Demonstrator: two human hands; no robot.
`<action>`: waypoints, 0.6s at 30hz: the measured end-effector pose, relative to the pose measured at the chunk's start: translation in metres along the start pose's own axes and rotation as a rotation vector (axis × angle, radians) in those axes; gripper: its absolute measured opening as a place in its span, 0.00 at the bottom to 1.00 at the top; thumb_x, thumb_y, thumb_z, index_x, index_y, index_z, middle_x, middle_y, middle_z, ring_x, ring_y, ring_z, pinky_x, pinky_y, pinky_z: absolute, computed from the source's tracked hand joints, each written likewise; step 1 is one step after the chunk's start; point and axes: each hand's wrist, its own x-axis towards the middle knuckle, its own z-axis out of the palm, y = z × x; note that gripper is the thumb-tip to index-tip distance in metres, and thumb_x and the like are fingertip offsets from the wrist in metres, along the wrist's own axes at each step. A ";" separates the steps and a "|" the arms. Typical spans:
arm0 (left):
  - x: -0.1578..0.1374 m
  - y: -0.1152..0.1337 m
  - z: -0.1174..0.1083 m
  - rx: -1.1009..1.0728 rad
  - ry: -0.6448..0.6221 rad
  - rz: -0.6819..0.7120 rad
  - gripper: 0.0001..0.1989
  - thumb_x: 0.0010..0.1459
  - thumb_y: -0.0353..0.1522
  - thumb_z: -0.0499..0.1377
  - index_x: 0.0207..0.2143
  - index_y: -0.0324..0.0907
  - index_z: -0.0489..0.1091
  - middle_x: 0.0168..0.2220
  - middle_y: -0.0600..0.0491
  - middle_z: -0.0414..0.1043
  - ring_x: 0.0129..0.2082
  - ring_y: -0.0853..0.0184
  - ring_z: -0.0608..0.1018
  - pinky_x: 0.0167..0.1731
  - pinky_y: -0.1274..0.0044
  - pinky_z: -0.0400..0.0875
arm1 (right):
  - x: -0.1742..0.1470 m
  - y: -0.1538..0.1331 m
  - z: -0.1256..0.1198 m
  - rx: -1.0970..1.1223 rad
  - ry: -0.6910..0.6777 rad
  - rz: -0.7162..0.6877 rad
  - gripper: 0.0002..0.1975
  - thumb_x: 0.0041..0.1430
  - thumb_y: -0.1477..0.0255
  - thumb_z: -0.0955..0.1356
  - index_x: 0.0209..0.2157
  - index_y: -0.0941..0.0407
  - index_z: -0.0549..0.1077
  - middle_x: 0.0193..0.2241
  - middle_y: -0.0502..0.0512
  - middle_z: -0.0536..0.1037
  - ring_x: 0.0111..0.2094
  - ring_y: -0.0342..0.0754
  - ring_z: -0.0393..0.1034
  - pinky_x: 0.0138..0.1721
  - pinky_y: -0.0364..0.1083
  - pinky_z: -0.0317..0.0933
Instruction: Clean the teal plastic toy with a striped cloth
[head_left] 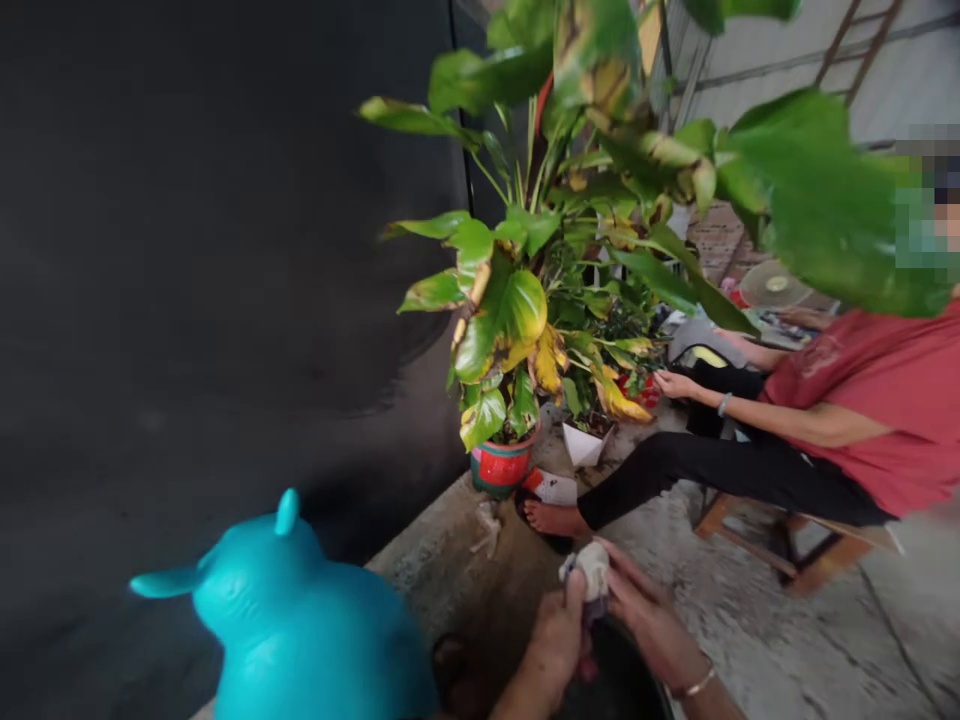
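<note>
A small crumpled whitish bundle (592,568) with purplish parts, like bunched cloth, is between my two hands at the lower middle. My left hand (553,635) is closed around its near side, the thumb pressed up against it. From the right, the fingers of my right hand (654,612) close on the bundle's other side; a bracelet is on that wrist. Under the hands lies a dark rounded container (626,675), partly cut off by the frame edge. What the bundle is exactly, I cannot make out.
A blue-green rubber animal toy (322,630) stands at lower left beside a dark wall (225,250). Ahead is a leafy plant in a red pot (504,465). At right, a person in a red shirt (862,400) sits on a wooden stool (817,570), one bare foot (555,518) extended nearby.
</note>
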 end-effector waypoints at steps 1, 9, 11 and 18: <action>-0.006 0.010 -0.010 -0.052 0.014 0.034 0.42 0.39 0.70 0.33 0.21 0.45 0.63 0.09 0.62 0.52 0.10 0.71 0.60 0.20 0.71 0.66 | 0.003 -0.011 0.010 -0.045 -0.065 -0.026 0.26 0.51 0.55 0.72 0.50 0.52 0.71 0.42 0.53 0.76 0.42 0.51 0.70 0.45 0.51 0.66; -0.102 0.067 -0.124 -0.258 0.214 0.278 0.36 0.48 0.66 0.40 0.15 0.45 0.59 0.07 0.57 0.59 0.11 0.69 0.67 0.23 0.73 0.66 | 0.016 -0.086 0.143 -0.257 -0.405 -0.215 0.21 0.52 0.52 0.71 0.39 0.54 0.72 0.34 0.51 0.75 0.36 0.49 0.68 0.38 0.44 0.62; -0.135 0.071 -0.155 -0.292 0.294 0.334 0.34 0.50 0.64 0.43 0.15 0.44 0.59 0.08 0.57 0.61 0.13 0.69 0.68 0.22 0.75 0.64 | 0.008 -0.100 0.182 -0.286 -0.530 -0.231 0.21 0.53 0.52 0.70 0.37 0.55 0.72 0.31 0.50 0.74 0.33 0.47 0.67 0.34 0.44 0.60; -0.235 0.025 -0.238 -0.416 0.577 0.232 0.31 0.48 0.63 0.49 0.17 0.46 0.56 0.07 0.60 0.57 0.11 0.70 0.65 0.30 0.69 0.71 | 0.001 -0.086 0.273 -0.413 -0.661 -0.127 0.17 0.42 0.59 0.75 0.29 0.56 0.75 0.20 0.48 0.70 0.24 0.44 0.62 0.26 0.44 0.54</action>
